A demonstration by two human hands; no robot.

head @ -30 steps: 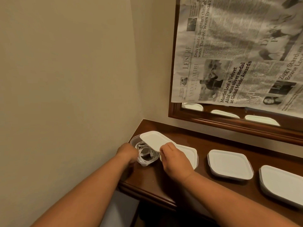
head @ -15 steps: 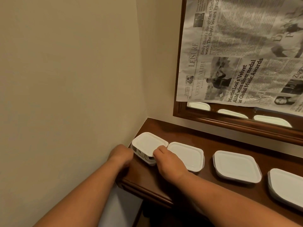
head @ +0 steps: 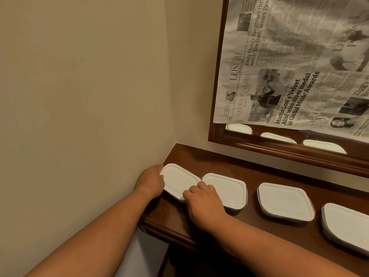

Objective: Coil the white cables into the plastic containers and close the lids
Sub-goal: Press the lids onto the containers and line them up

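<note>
The left hand [head: 150, 181] grips the leftmost lid [head: 178, 181], its fingers curled over the lid's left and far edge beside the wall [head: 79, 96]. The right hand [head: 203, 202] holds the same lid at its near right corner with bent fingers on the rim. The lid lies flat on its container, which sits at the left end of the desk [head: 219, 162], in the corner and turned a little askew. Its right corner touches the second container [head: 225, 189], which the right hand partly covers. A third container [head: 285, 200] and a fourth [head: 347, 224] stand further right in a row, each lidded and apart from its neighbour. Above the desk hangs a wood-framed mirror [head: 279, 148], mostly covered by a newspaper [head: 289, 66].
</note>
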